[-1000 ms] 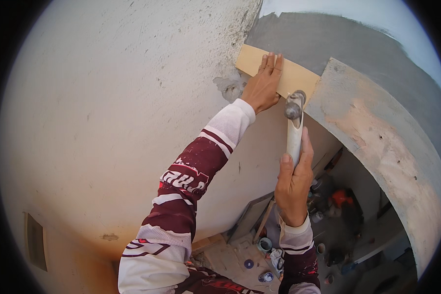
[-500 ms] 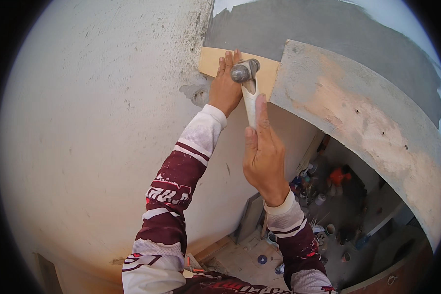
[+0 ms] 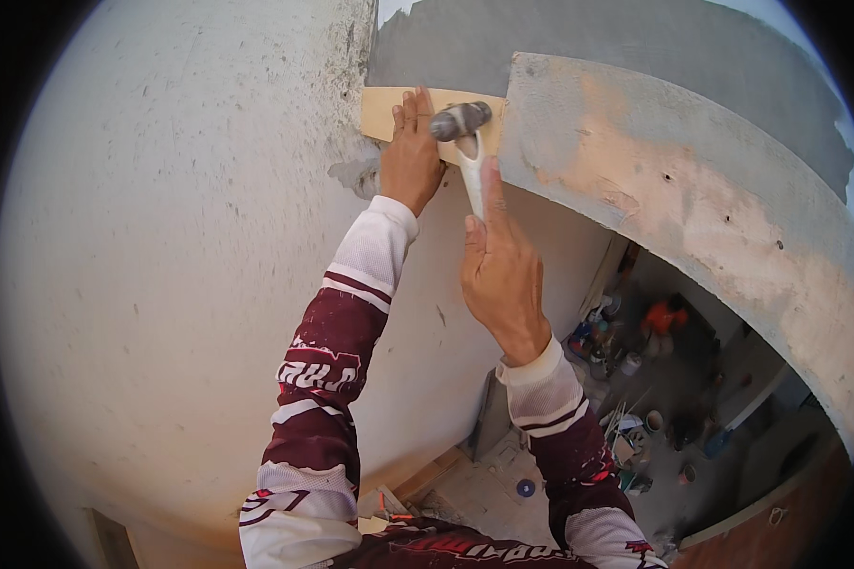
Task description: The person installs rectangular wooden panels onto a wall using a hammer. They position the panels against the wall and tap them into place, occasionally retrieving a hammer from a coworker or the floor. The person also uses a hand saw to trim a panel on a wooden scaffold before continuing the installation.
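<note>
A cream-yellow flat piece, like a cut tile or board, lies over the grey surface where the wall's corner meets the arch. My left hand rests on it, fingers stretched out flat. In my right hand is a hammer with a white handle, held with the index finger extended along it. Its grey, rounded head is over the yellow piece, just right of my left fingers. Whether the head touches the piece, I cannot tell.
A curved slab with pinkish patches runs right from the yellow piece. Grey mortar covers the surface beyond it. The pale wall rises at left. Far below, a person in orange is among buckets and tools; a blue disc lies on the floor.
The whole view has shifted slightly, so the scene sits further left. The hammer head has turned and moved a little rightward relative to the yellow piece. My left hand stays flat on it.
</note>
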{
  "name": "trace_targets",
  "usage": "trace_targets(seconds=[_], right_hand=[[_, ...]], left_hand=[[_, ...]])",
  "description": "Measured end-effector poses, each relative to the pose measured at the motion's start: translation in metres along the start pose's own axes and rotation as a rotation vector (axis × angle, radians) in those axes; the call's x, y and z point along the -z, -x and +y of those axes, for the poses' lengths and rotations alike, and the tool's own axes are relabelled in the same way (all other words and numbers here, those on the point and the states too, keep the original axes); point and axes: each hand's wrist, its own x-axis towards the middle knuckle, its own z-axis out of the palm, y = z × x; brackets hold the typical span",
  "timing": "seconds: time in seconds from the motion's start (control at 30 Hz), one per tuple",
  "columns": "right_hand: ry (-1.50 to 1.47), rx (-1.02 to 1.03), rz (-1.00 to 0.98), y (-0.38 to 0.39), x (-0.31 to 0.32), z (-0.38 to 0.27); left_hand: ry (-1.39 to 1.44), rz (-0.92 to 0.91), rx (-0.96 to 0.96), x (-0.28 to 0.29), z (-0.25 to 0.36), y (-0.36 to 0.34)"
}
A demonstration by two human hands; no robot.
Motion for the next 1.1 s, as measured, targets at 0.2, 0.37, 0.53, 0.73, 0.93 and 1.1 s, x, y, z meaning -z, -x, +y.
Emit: trace_targets(seconds=[0.2,0.37,0.53,0.73,0.93,1.1], right_hand=[[-0.080,0.099,0.082,0.048,-0.001,0.010],[-0.138,0.057,0.064,0.102,0.010,0.023],[-0.201,-0.066,0.025,0.127,0.018,0.041],[-0.216,-0.201,-0.086,0.158,0.035,0.043],[-0.277,-0.359,-0.227,0.207,0.036,0.060],[-0.215,-0.666,-0.241,0.291,0.049,0.098]], left_hand=[[0.083,0.058,-0.012,0.008,0.004,0.002],[-0.087,0.145,-0.158,0.034,0.028,0.000],[0.031,0.006,-0.174,0.033,0.039,-0.007],[0.098,0.112,-0.261,0.033,0.018,0.032],[0.226,0.230,-0.274,0.043,0.016,0.086],[0.458,0.087,-0.075,0.027,0.037,0.213]])
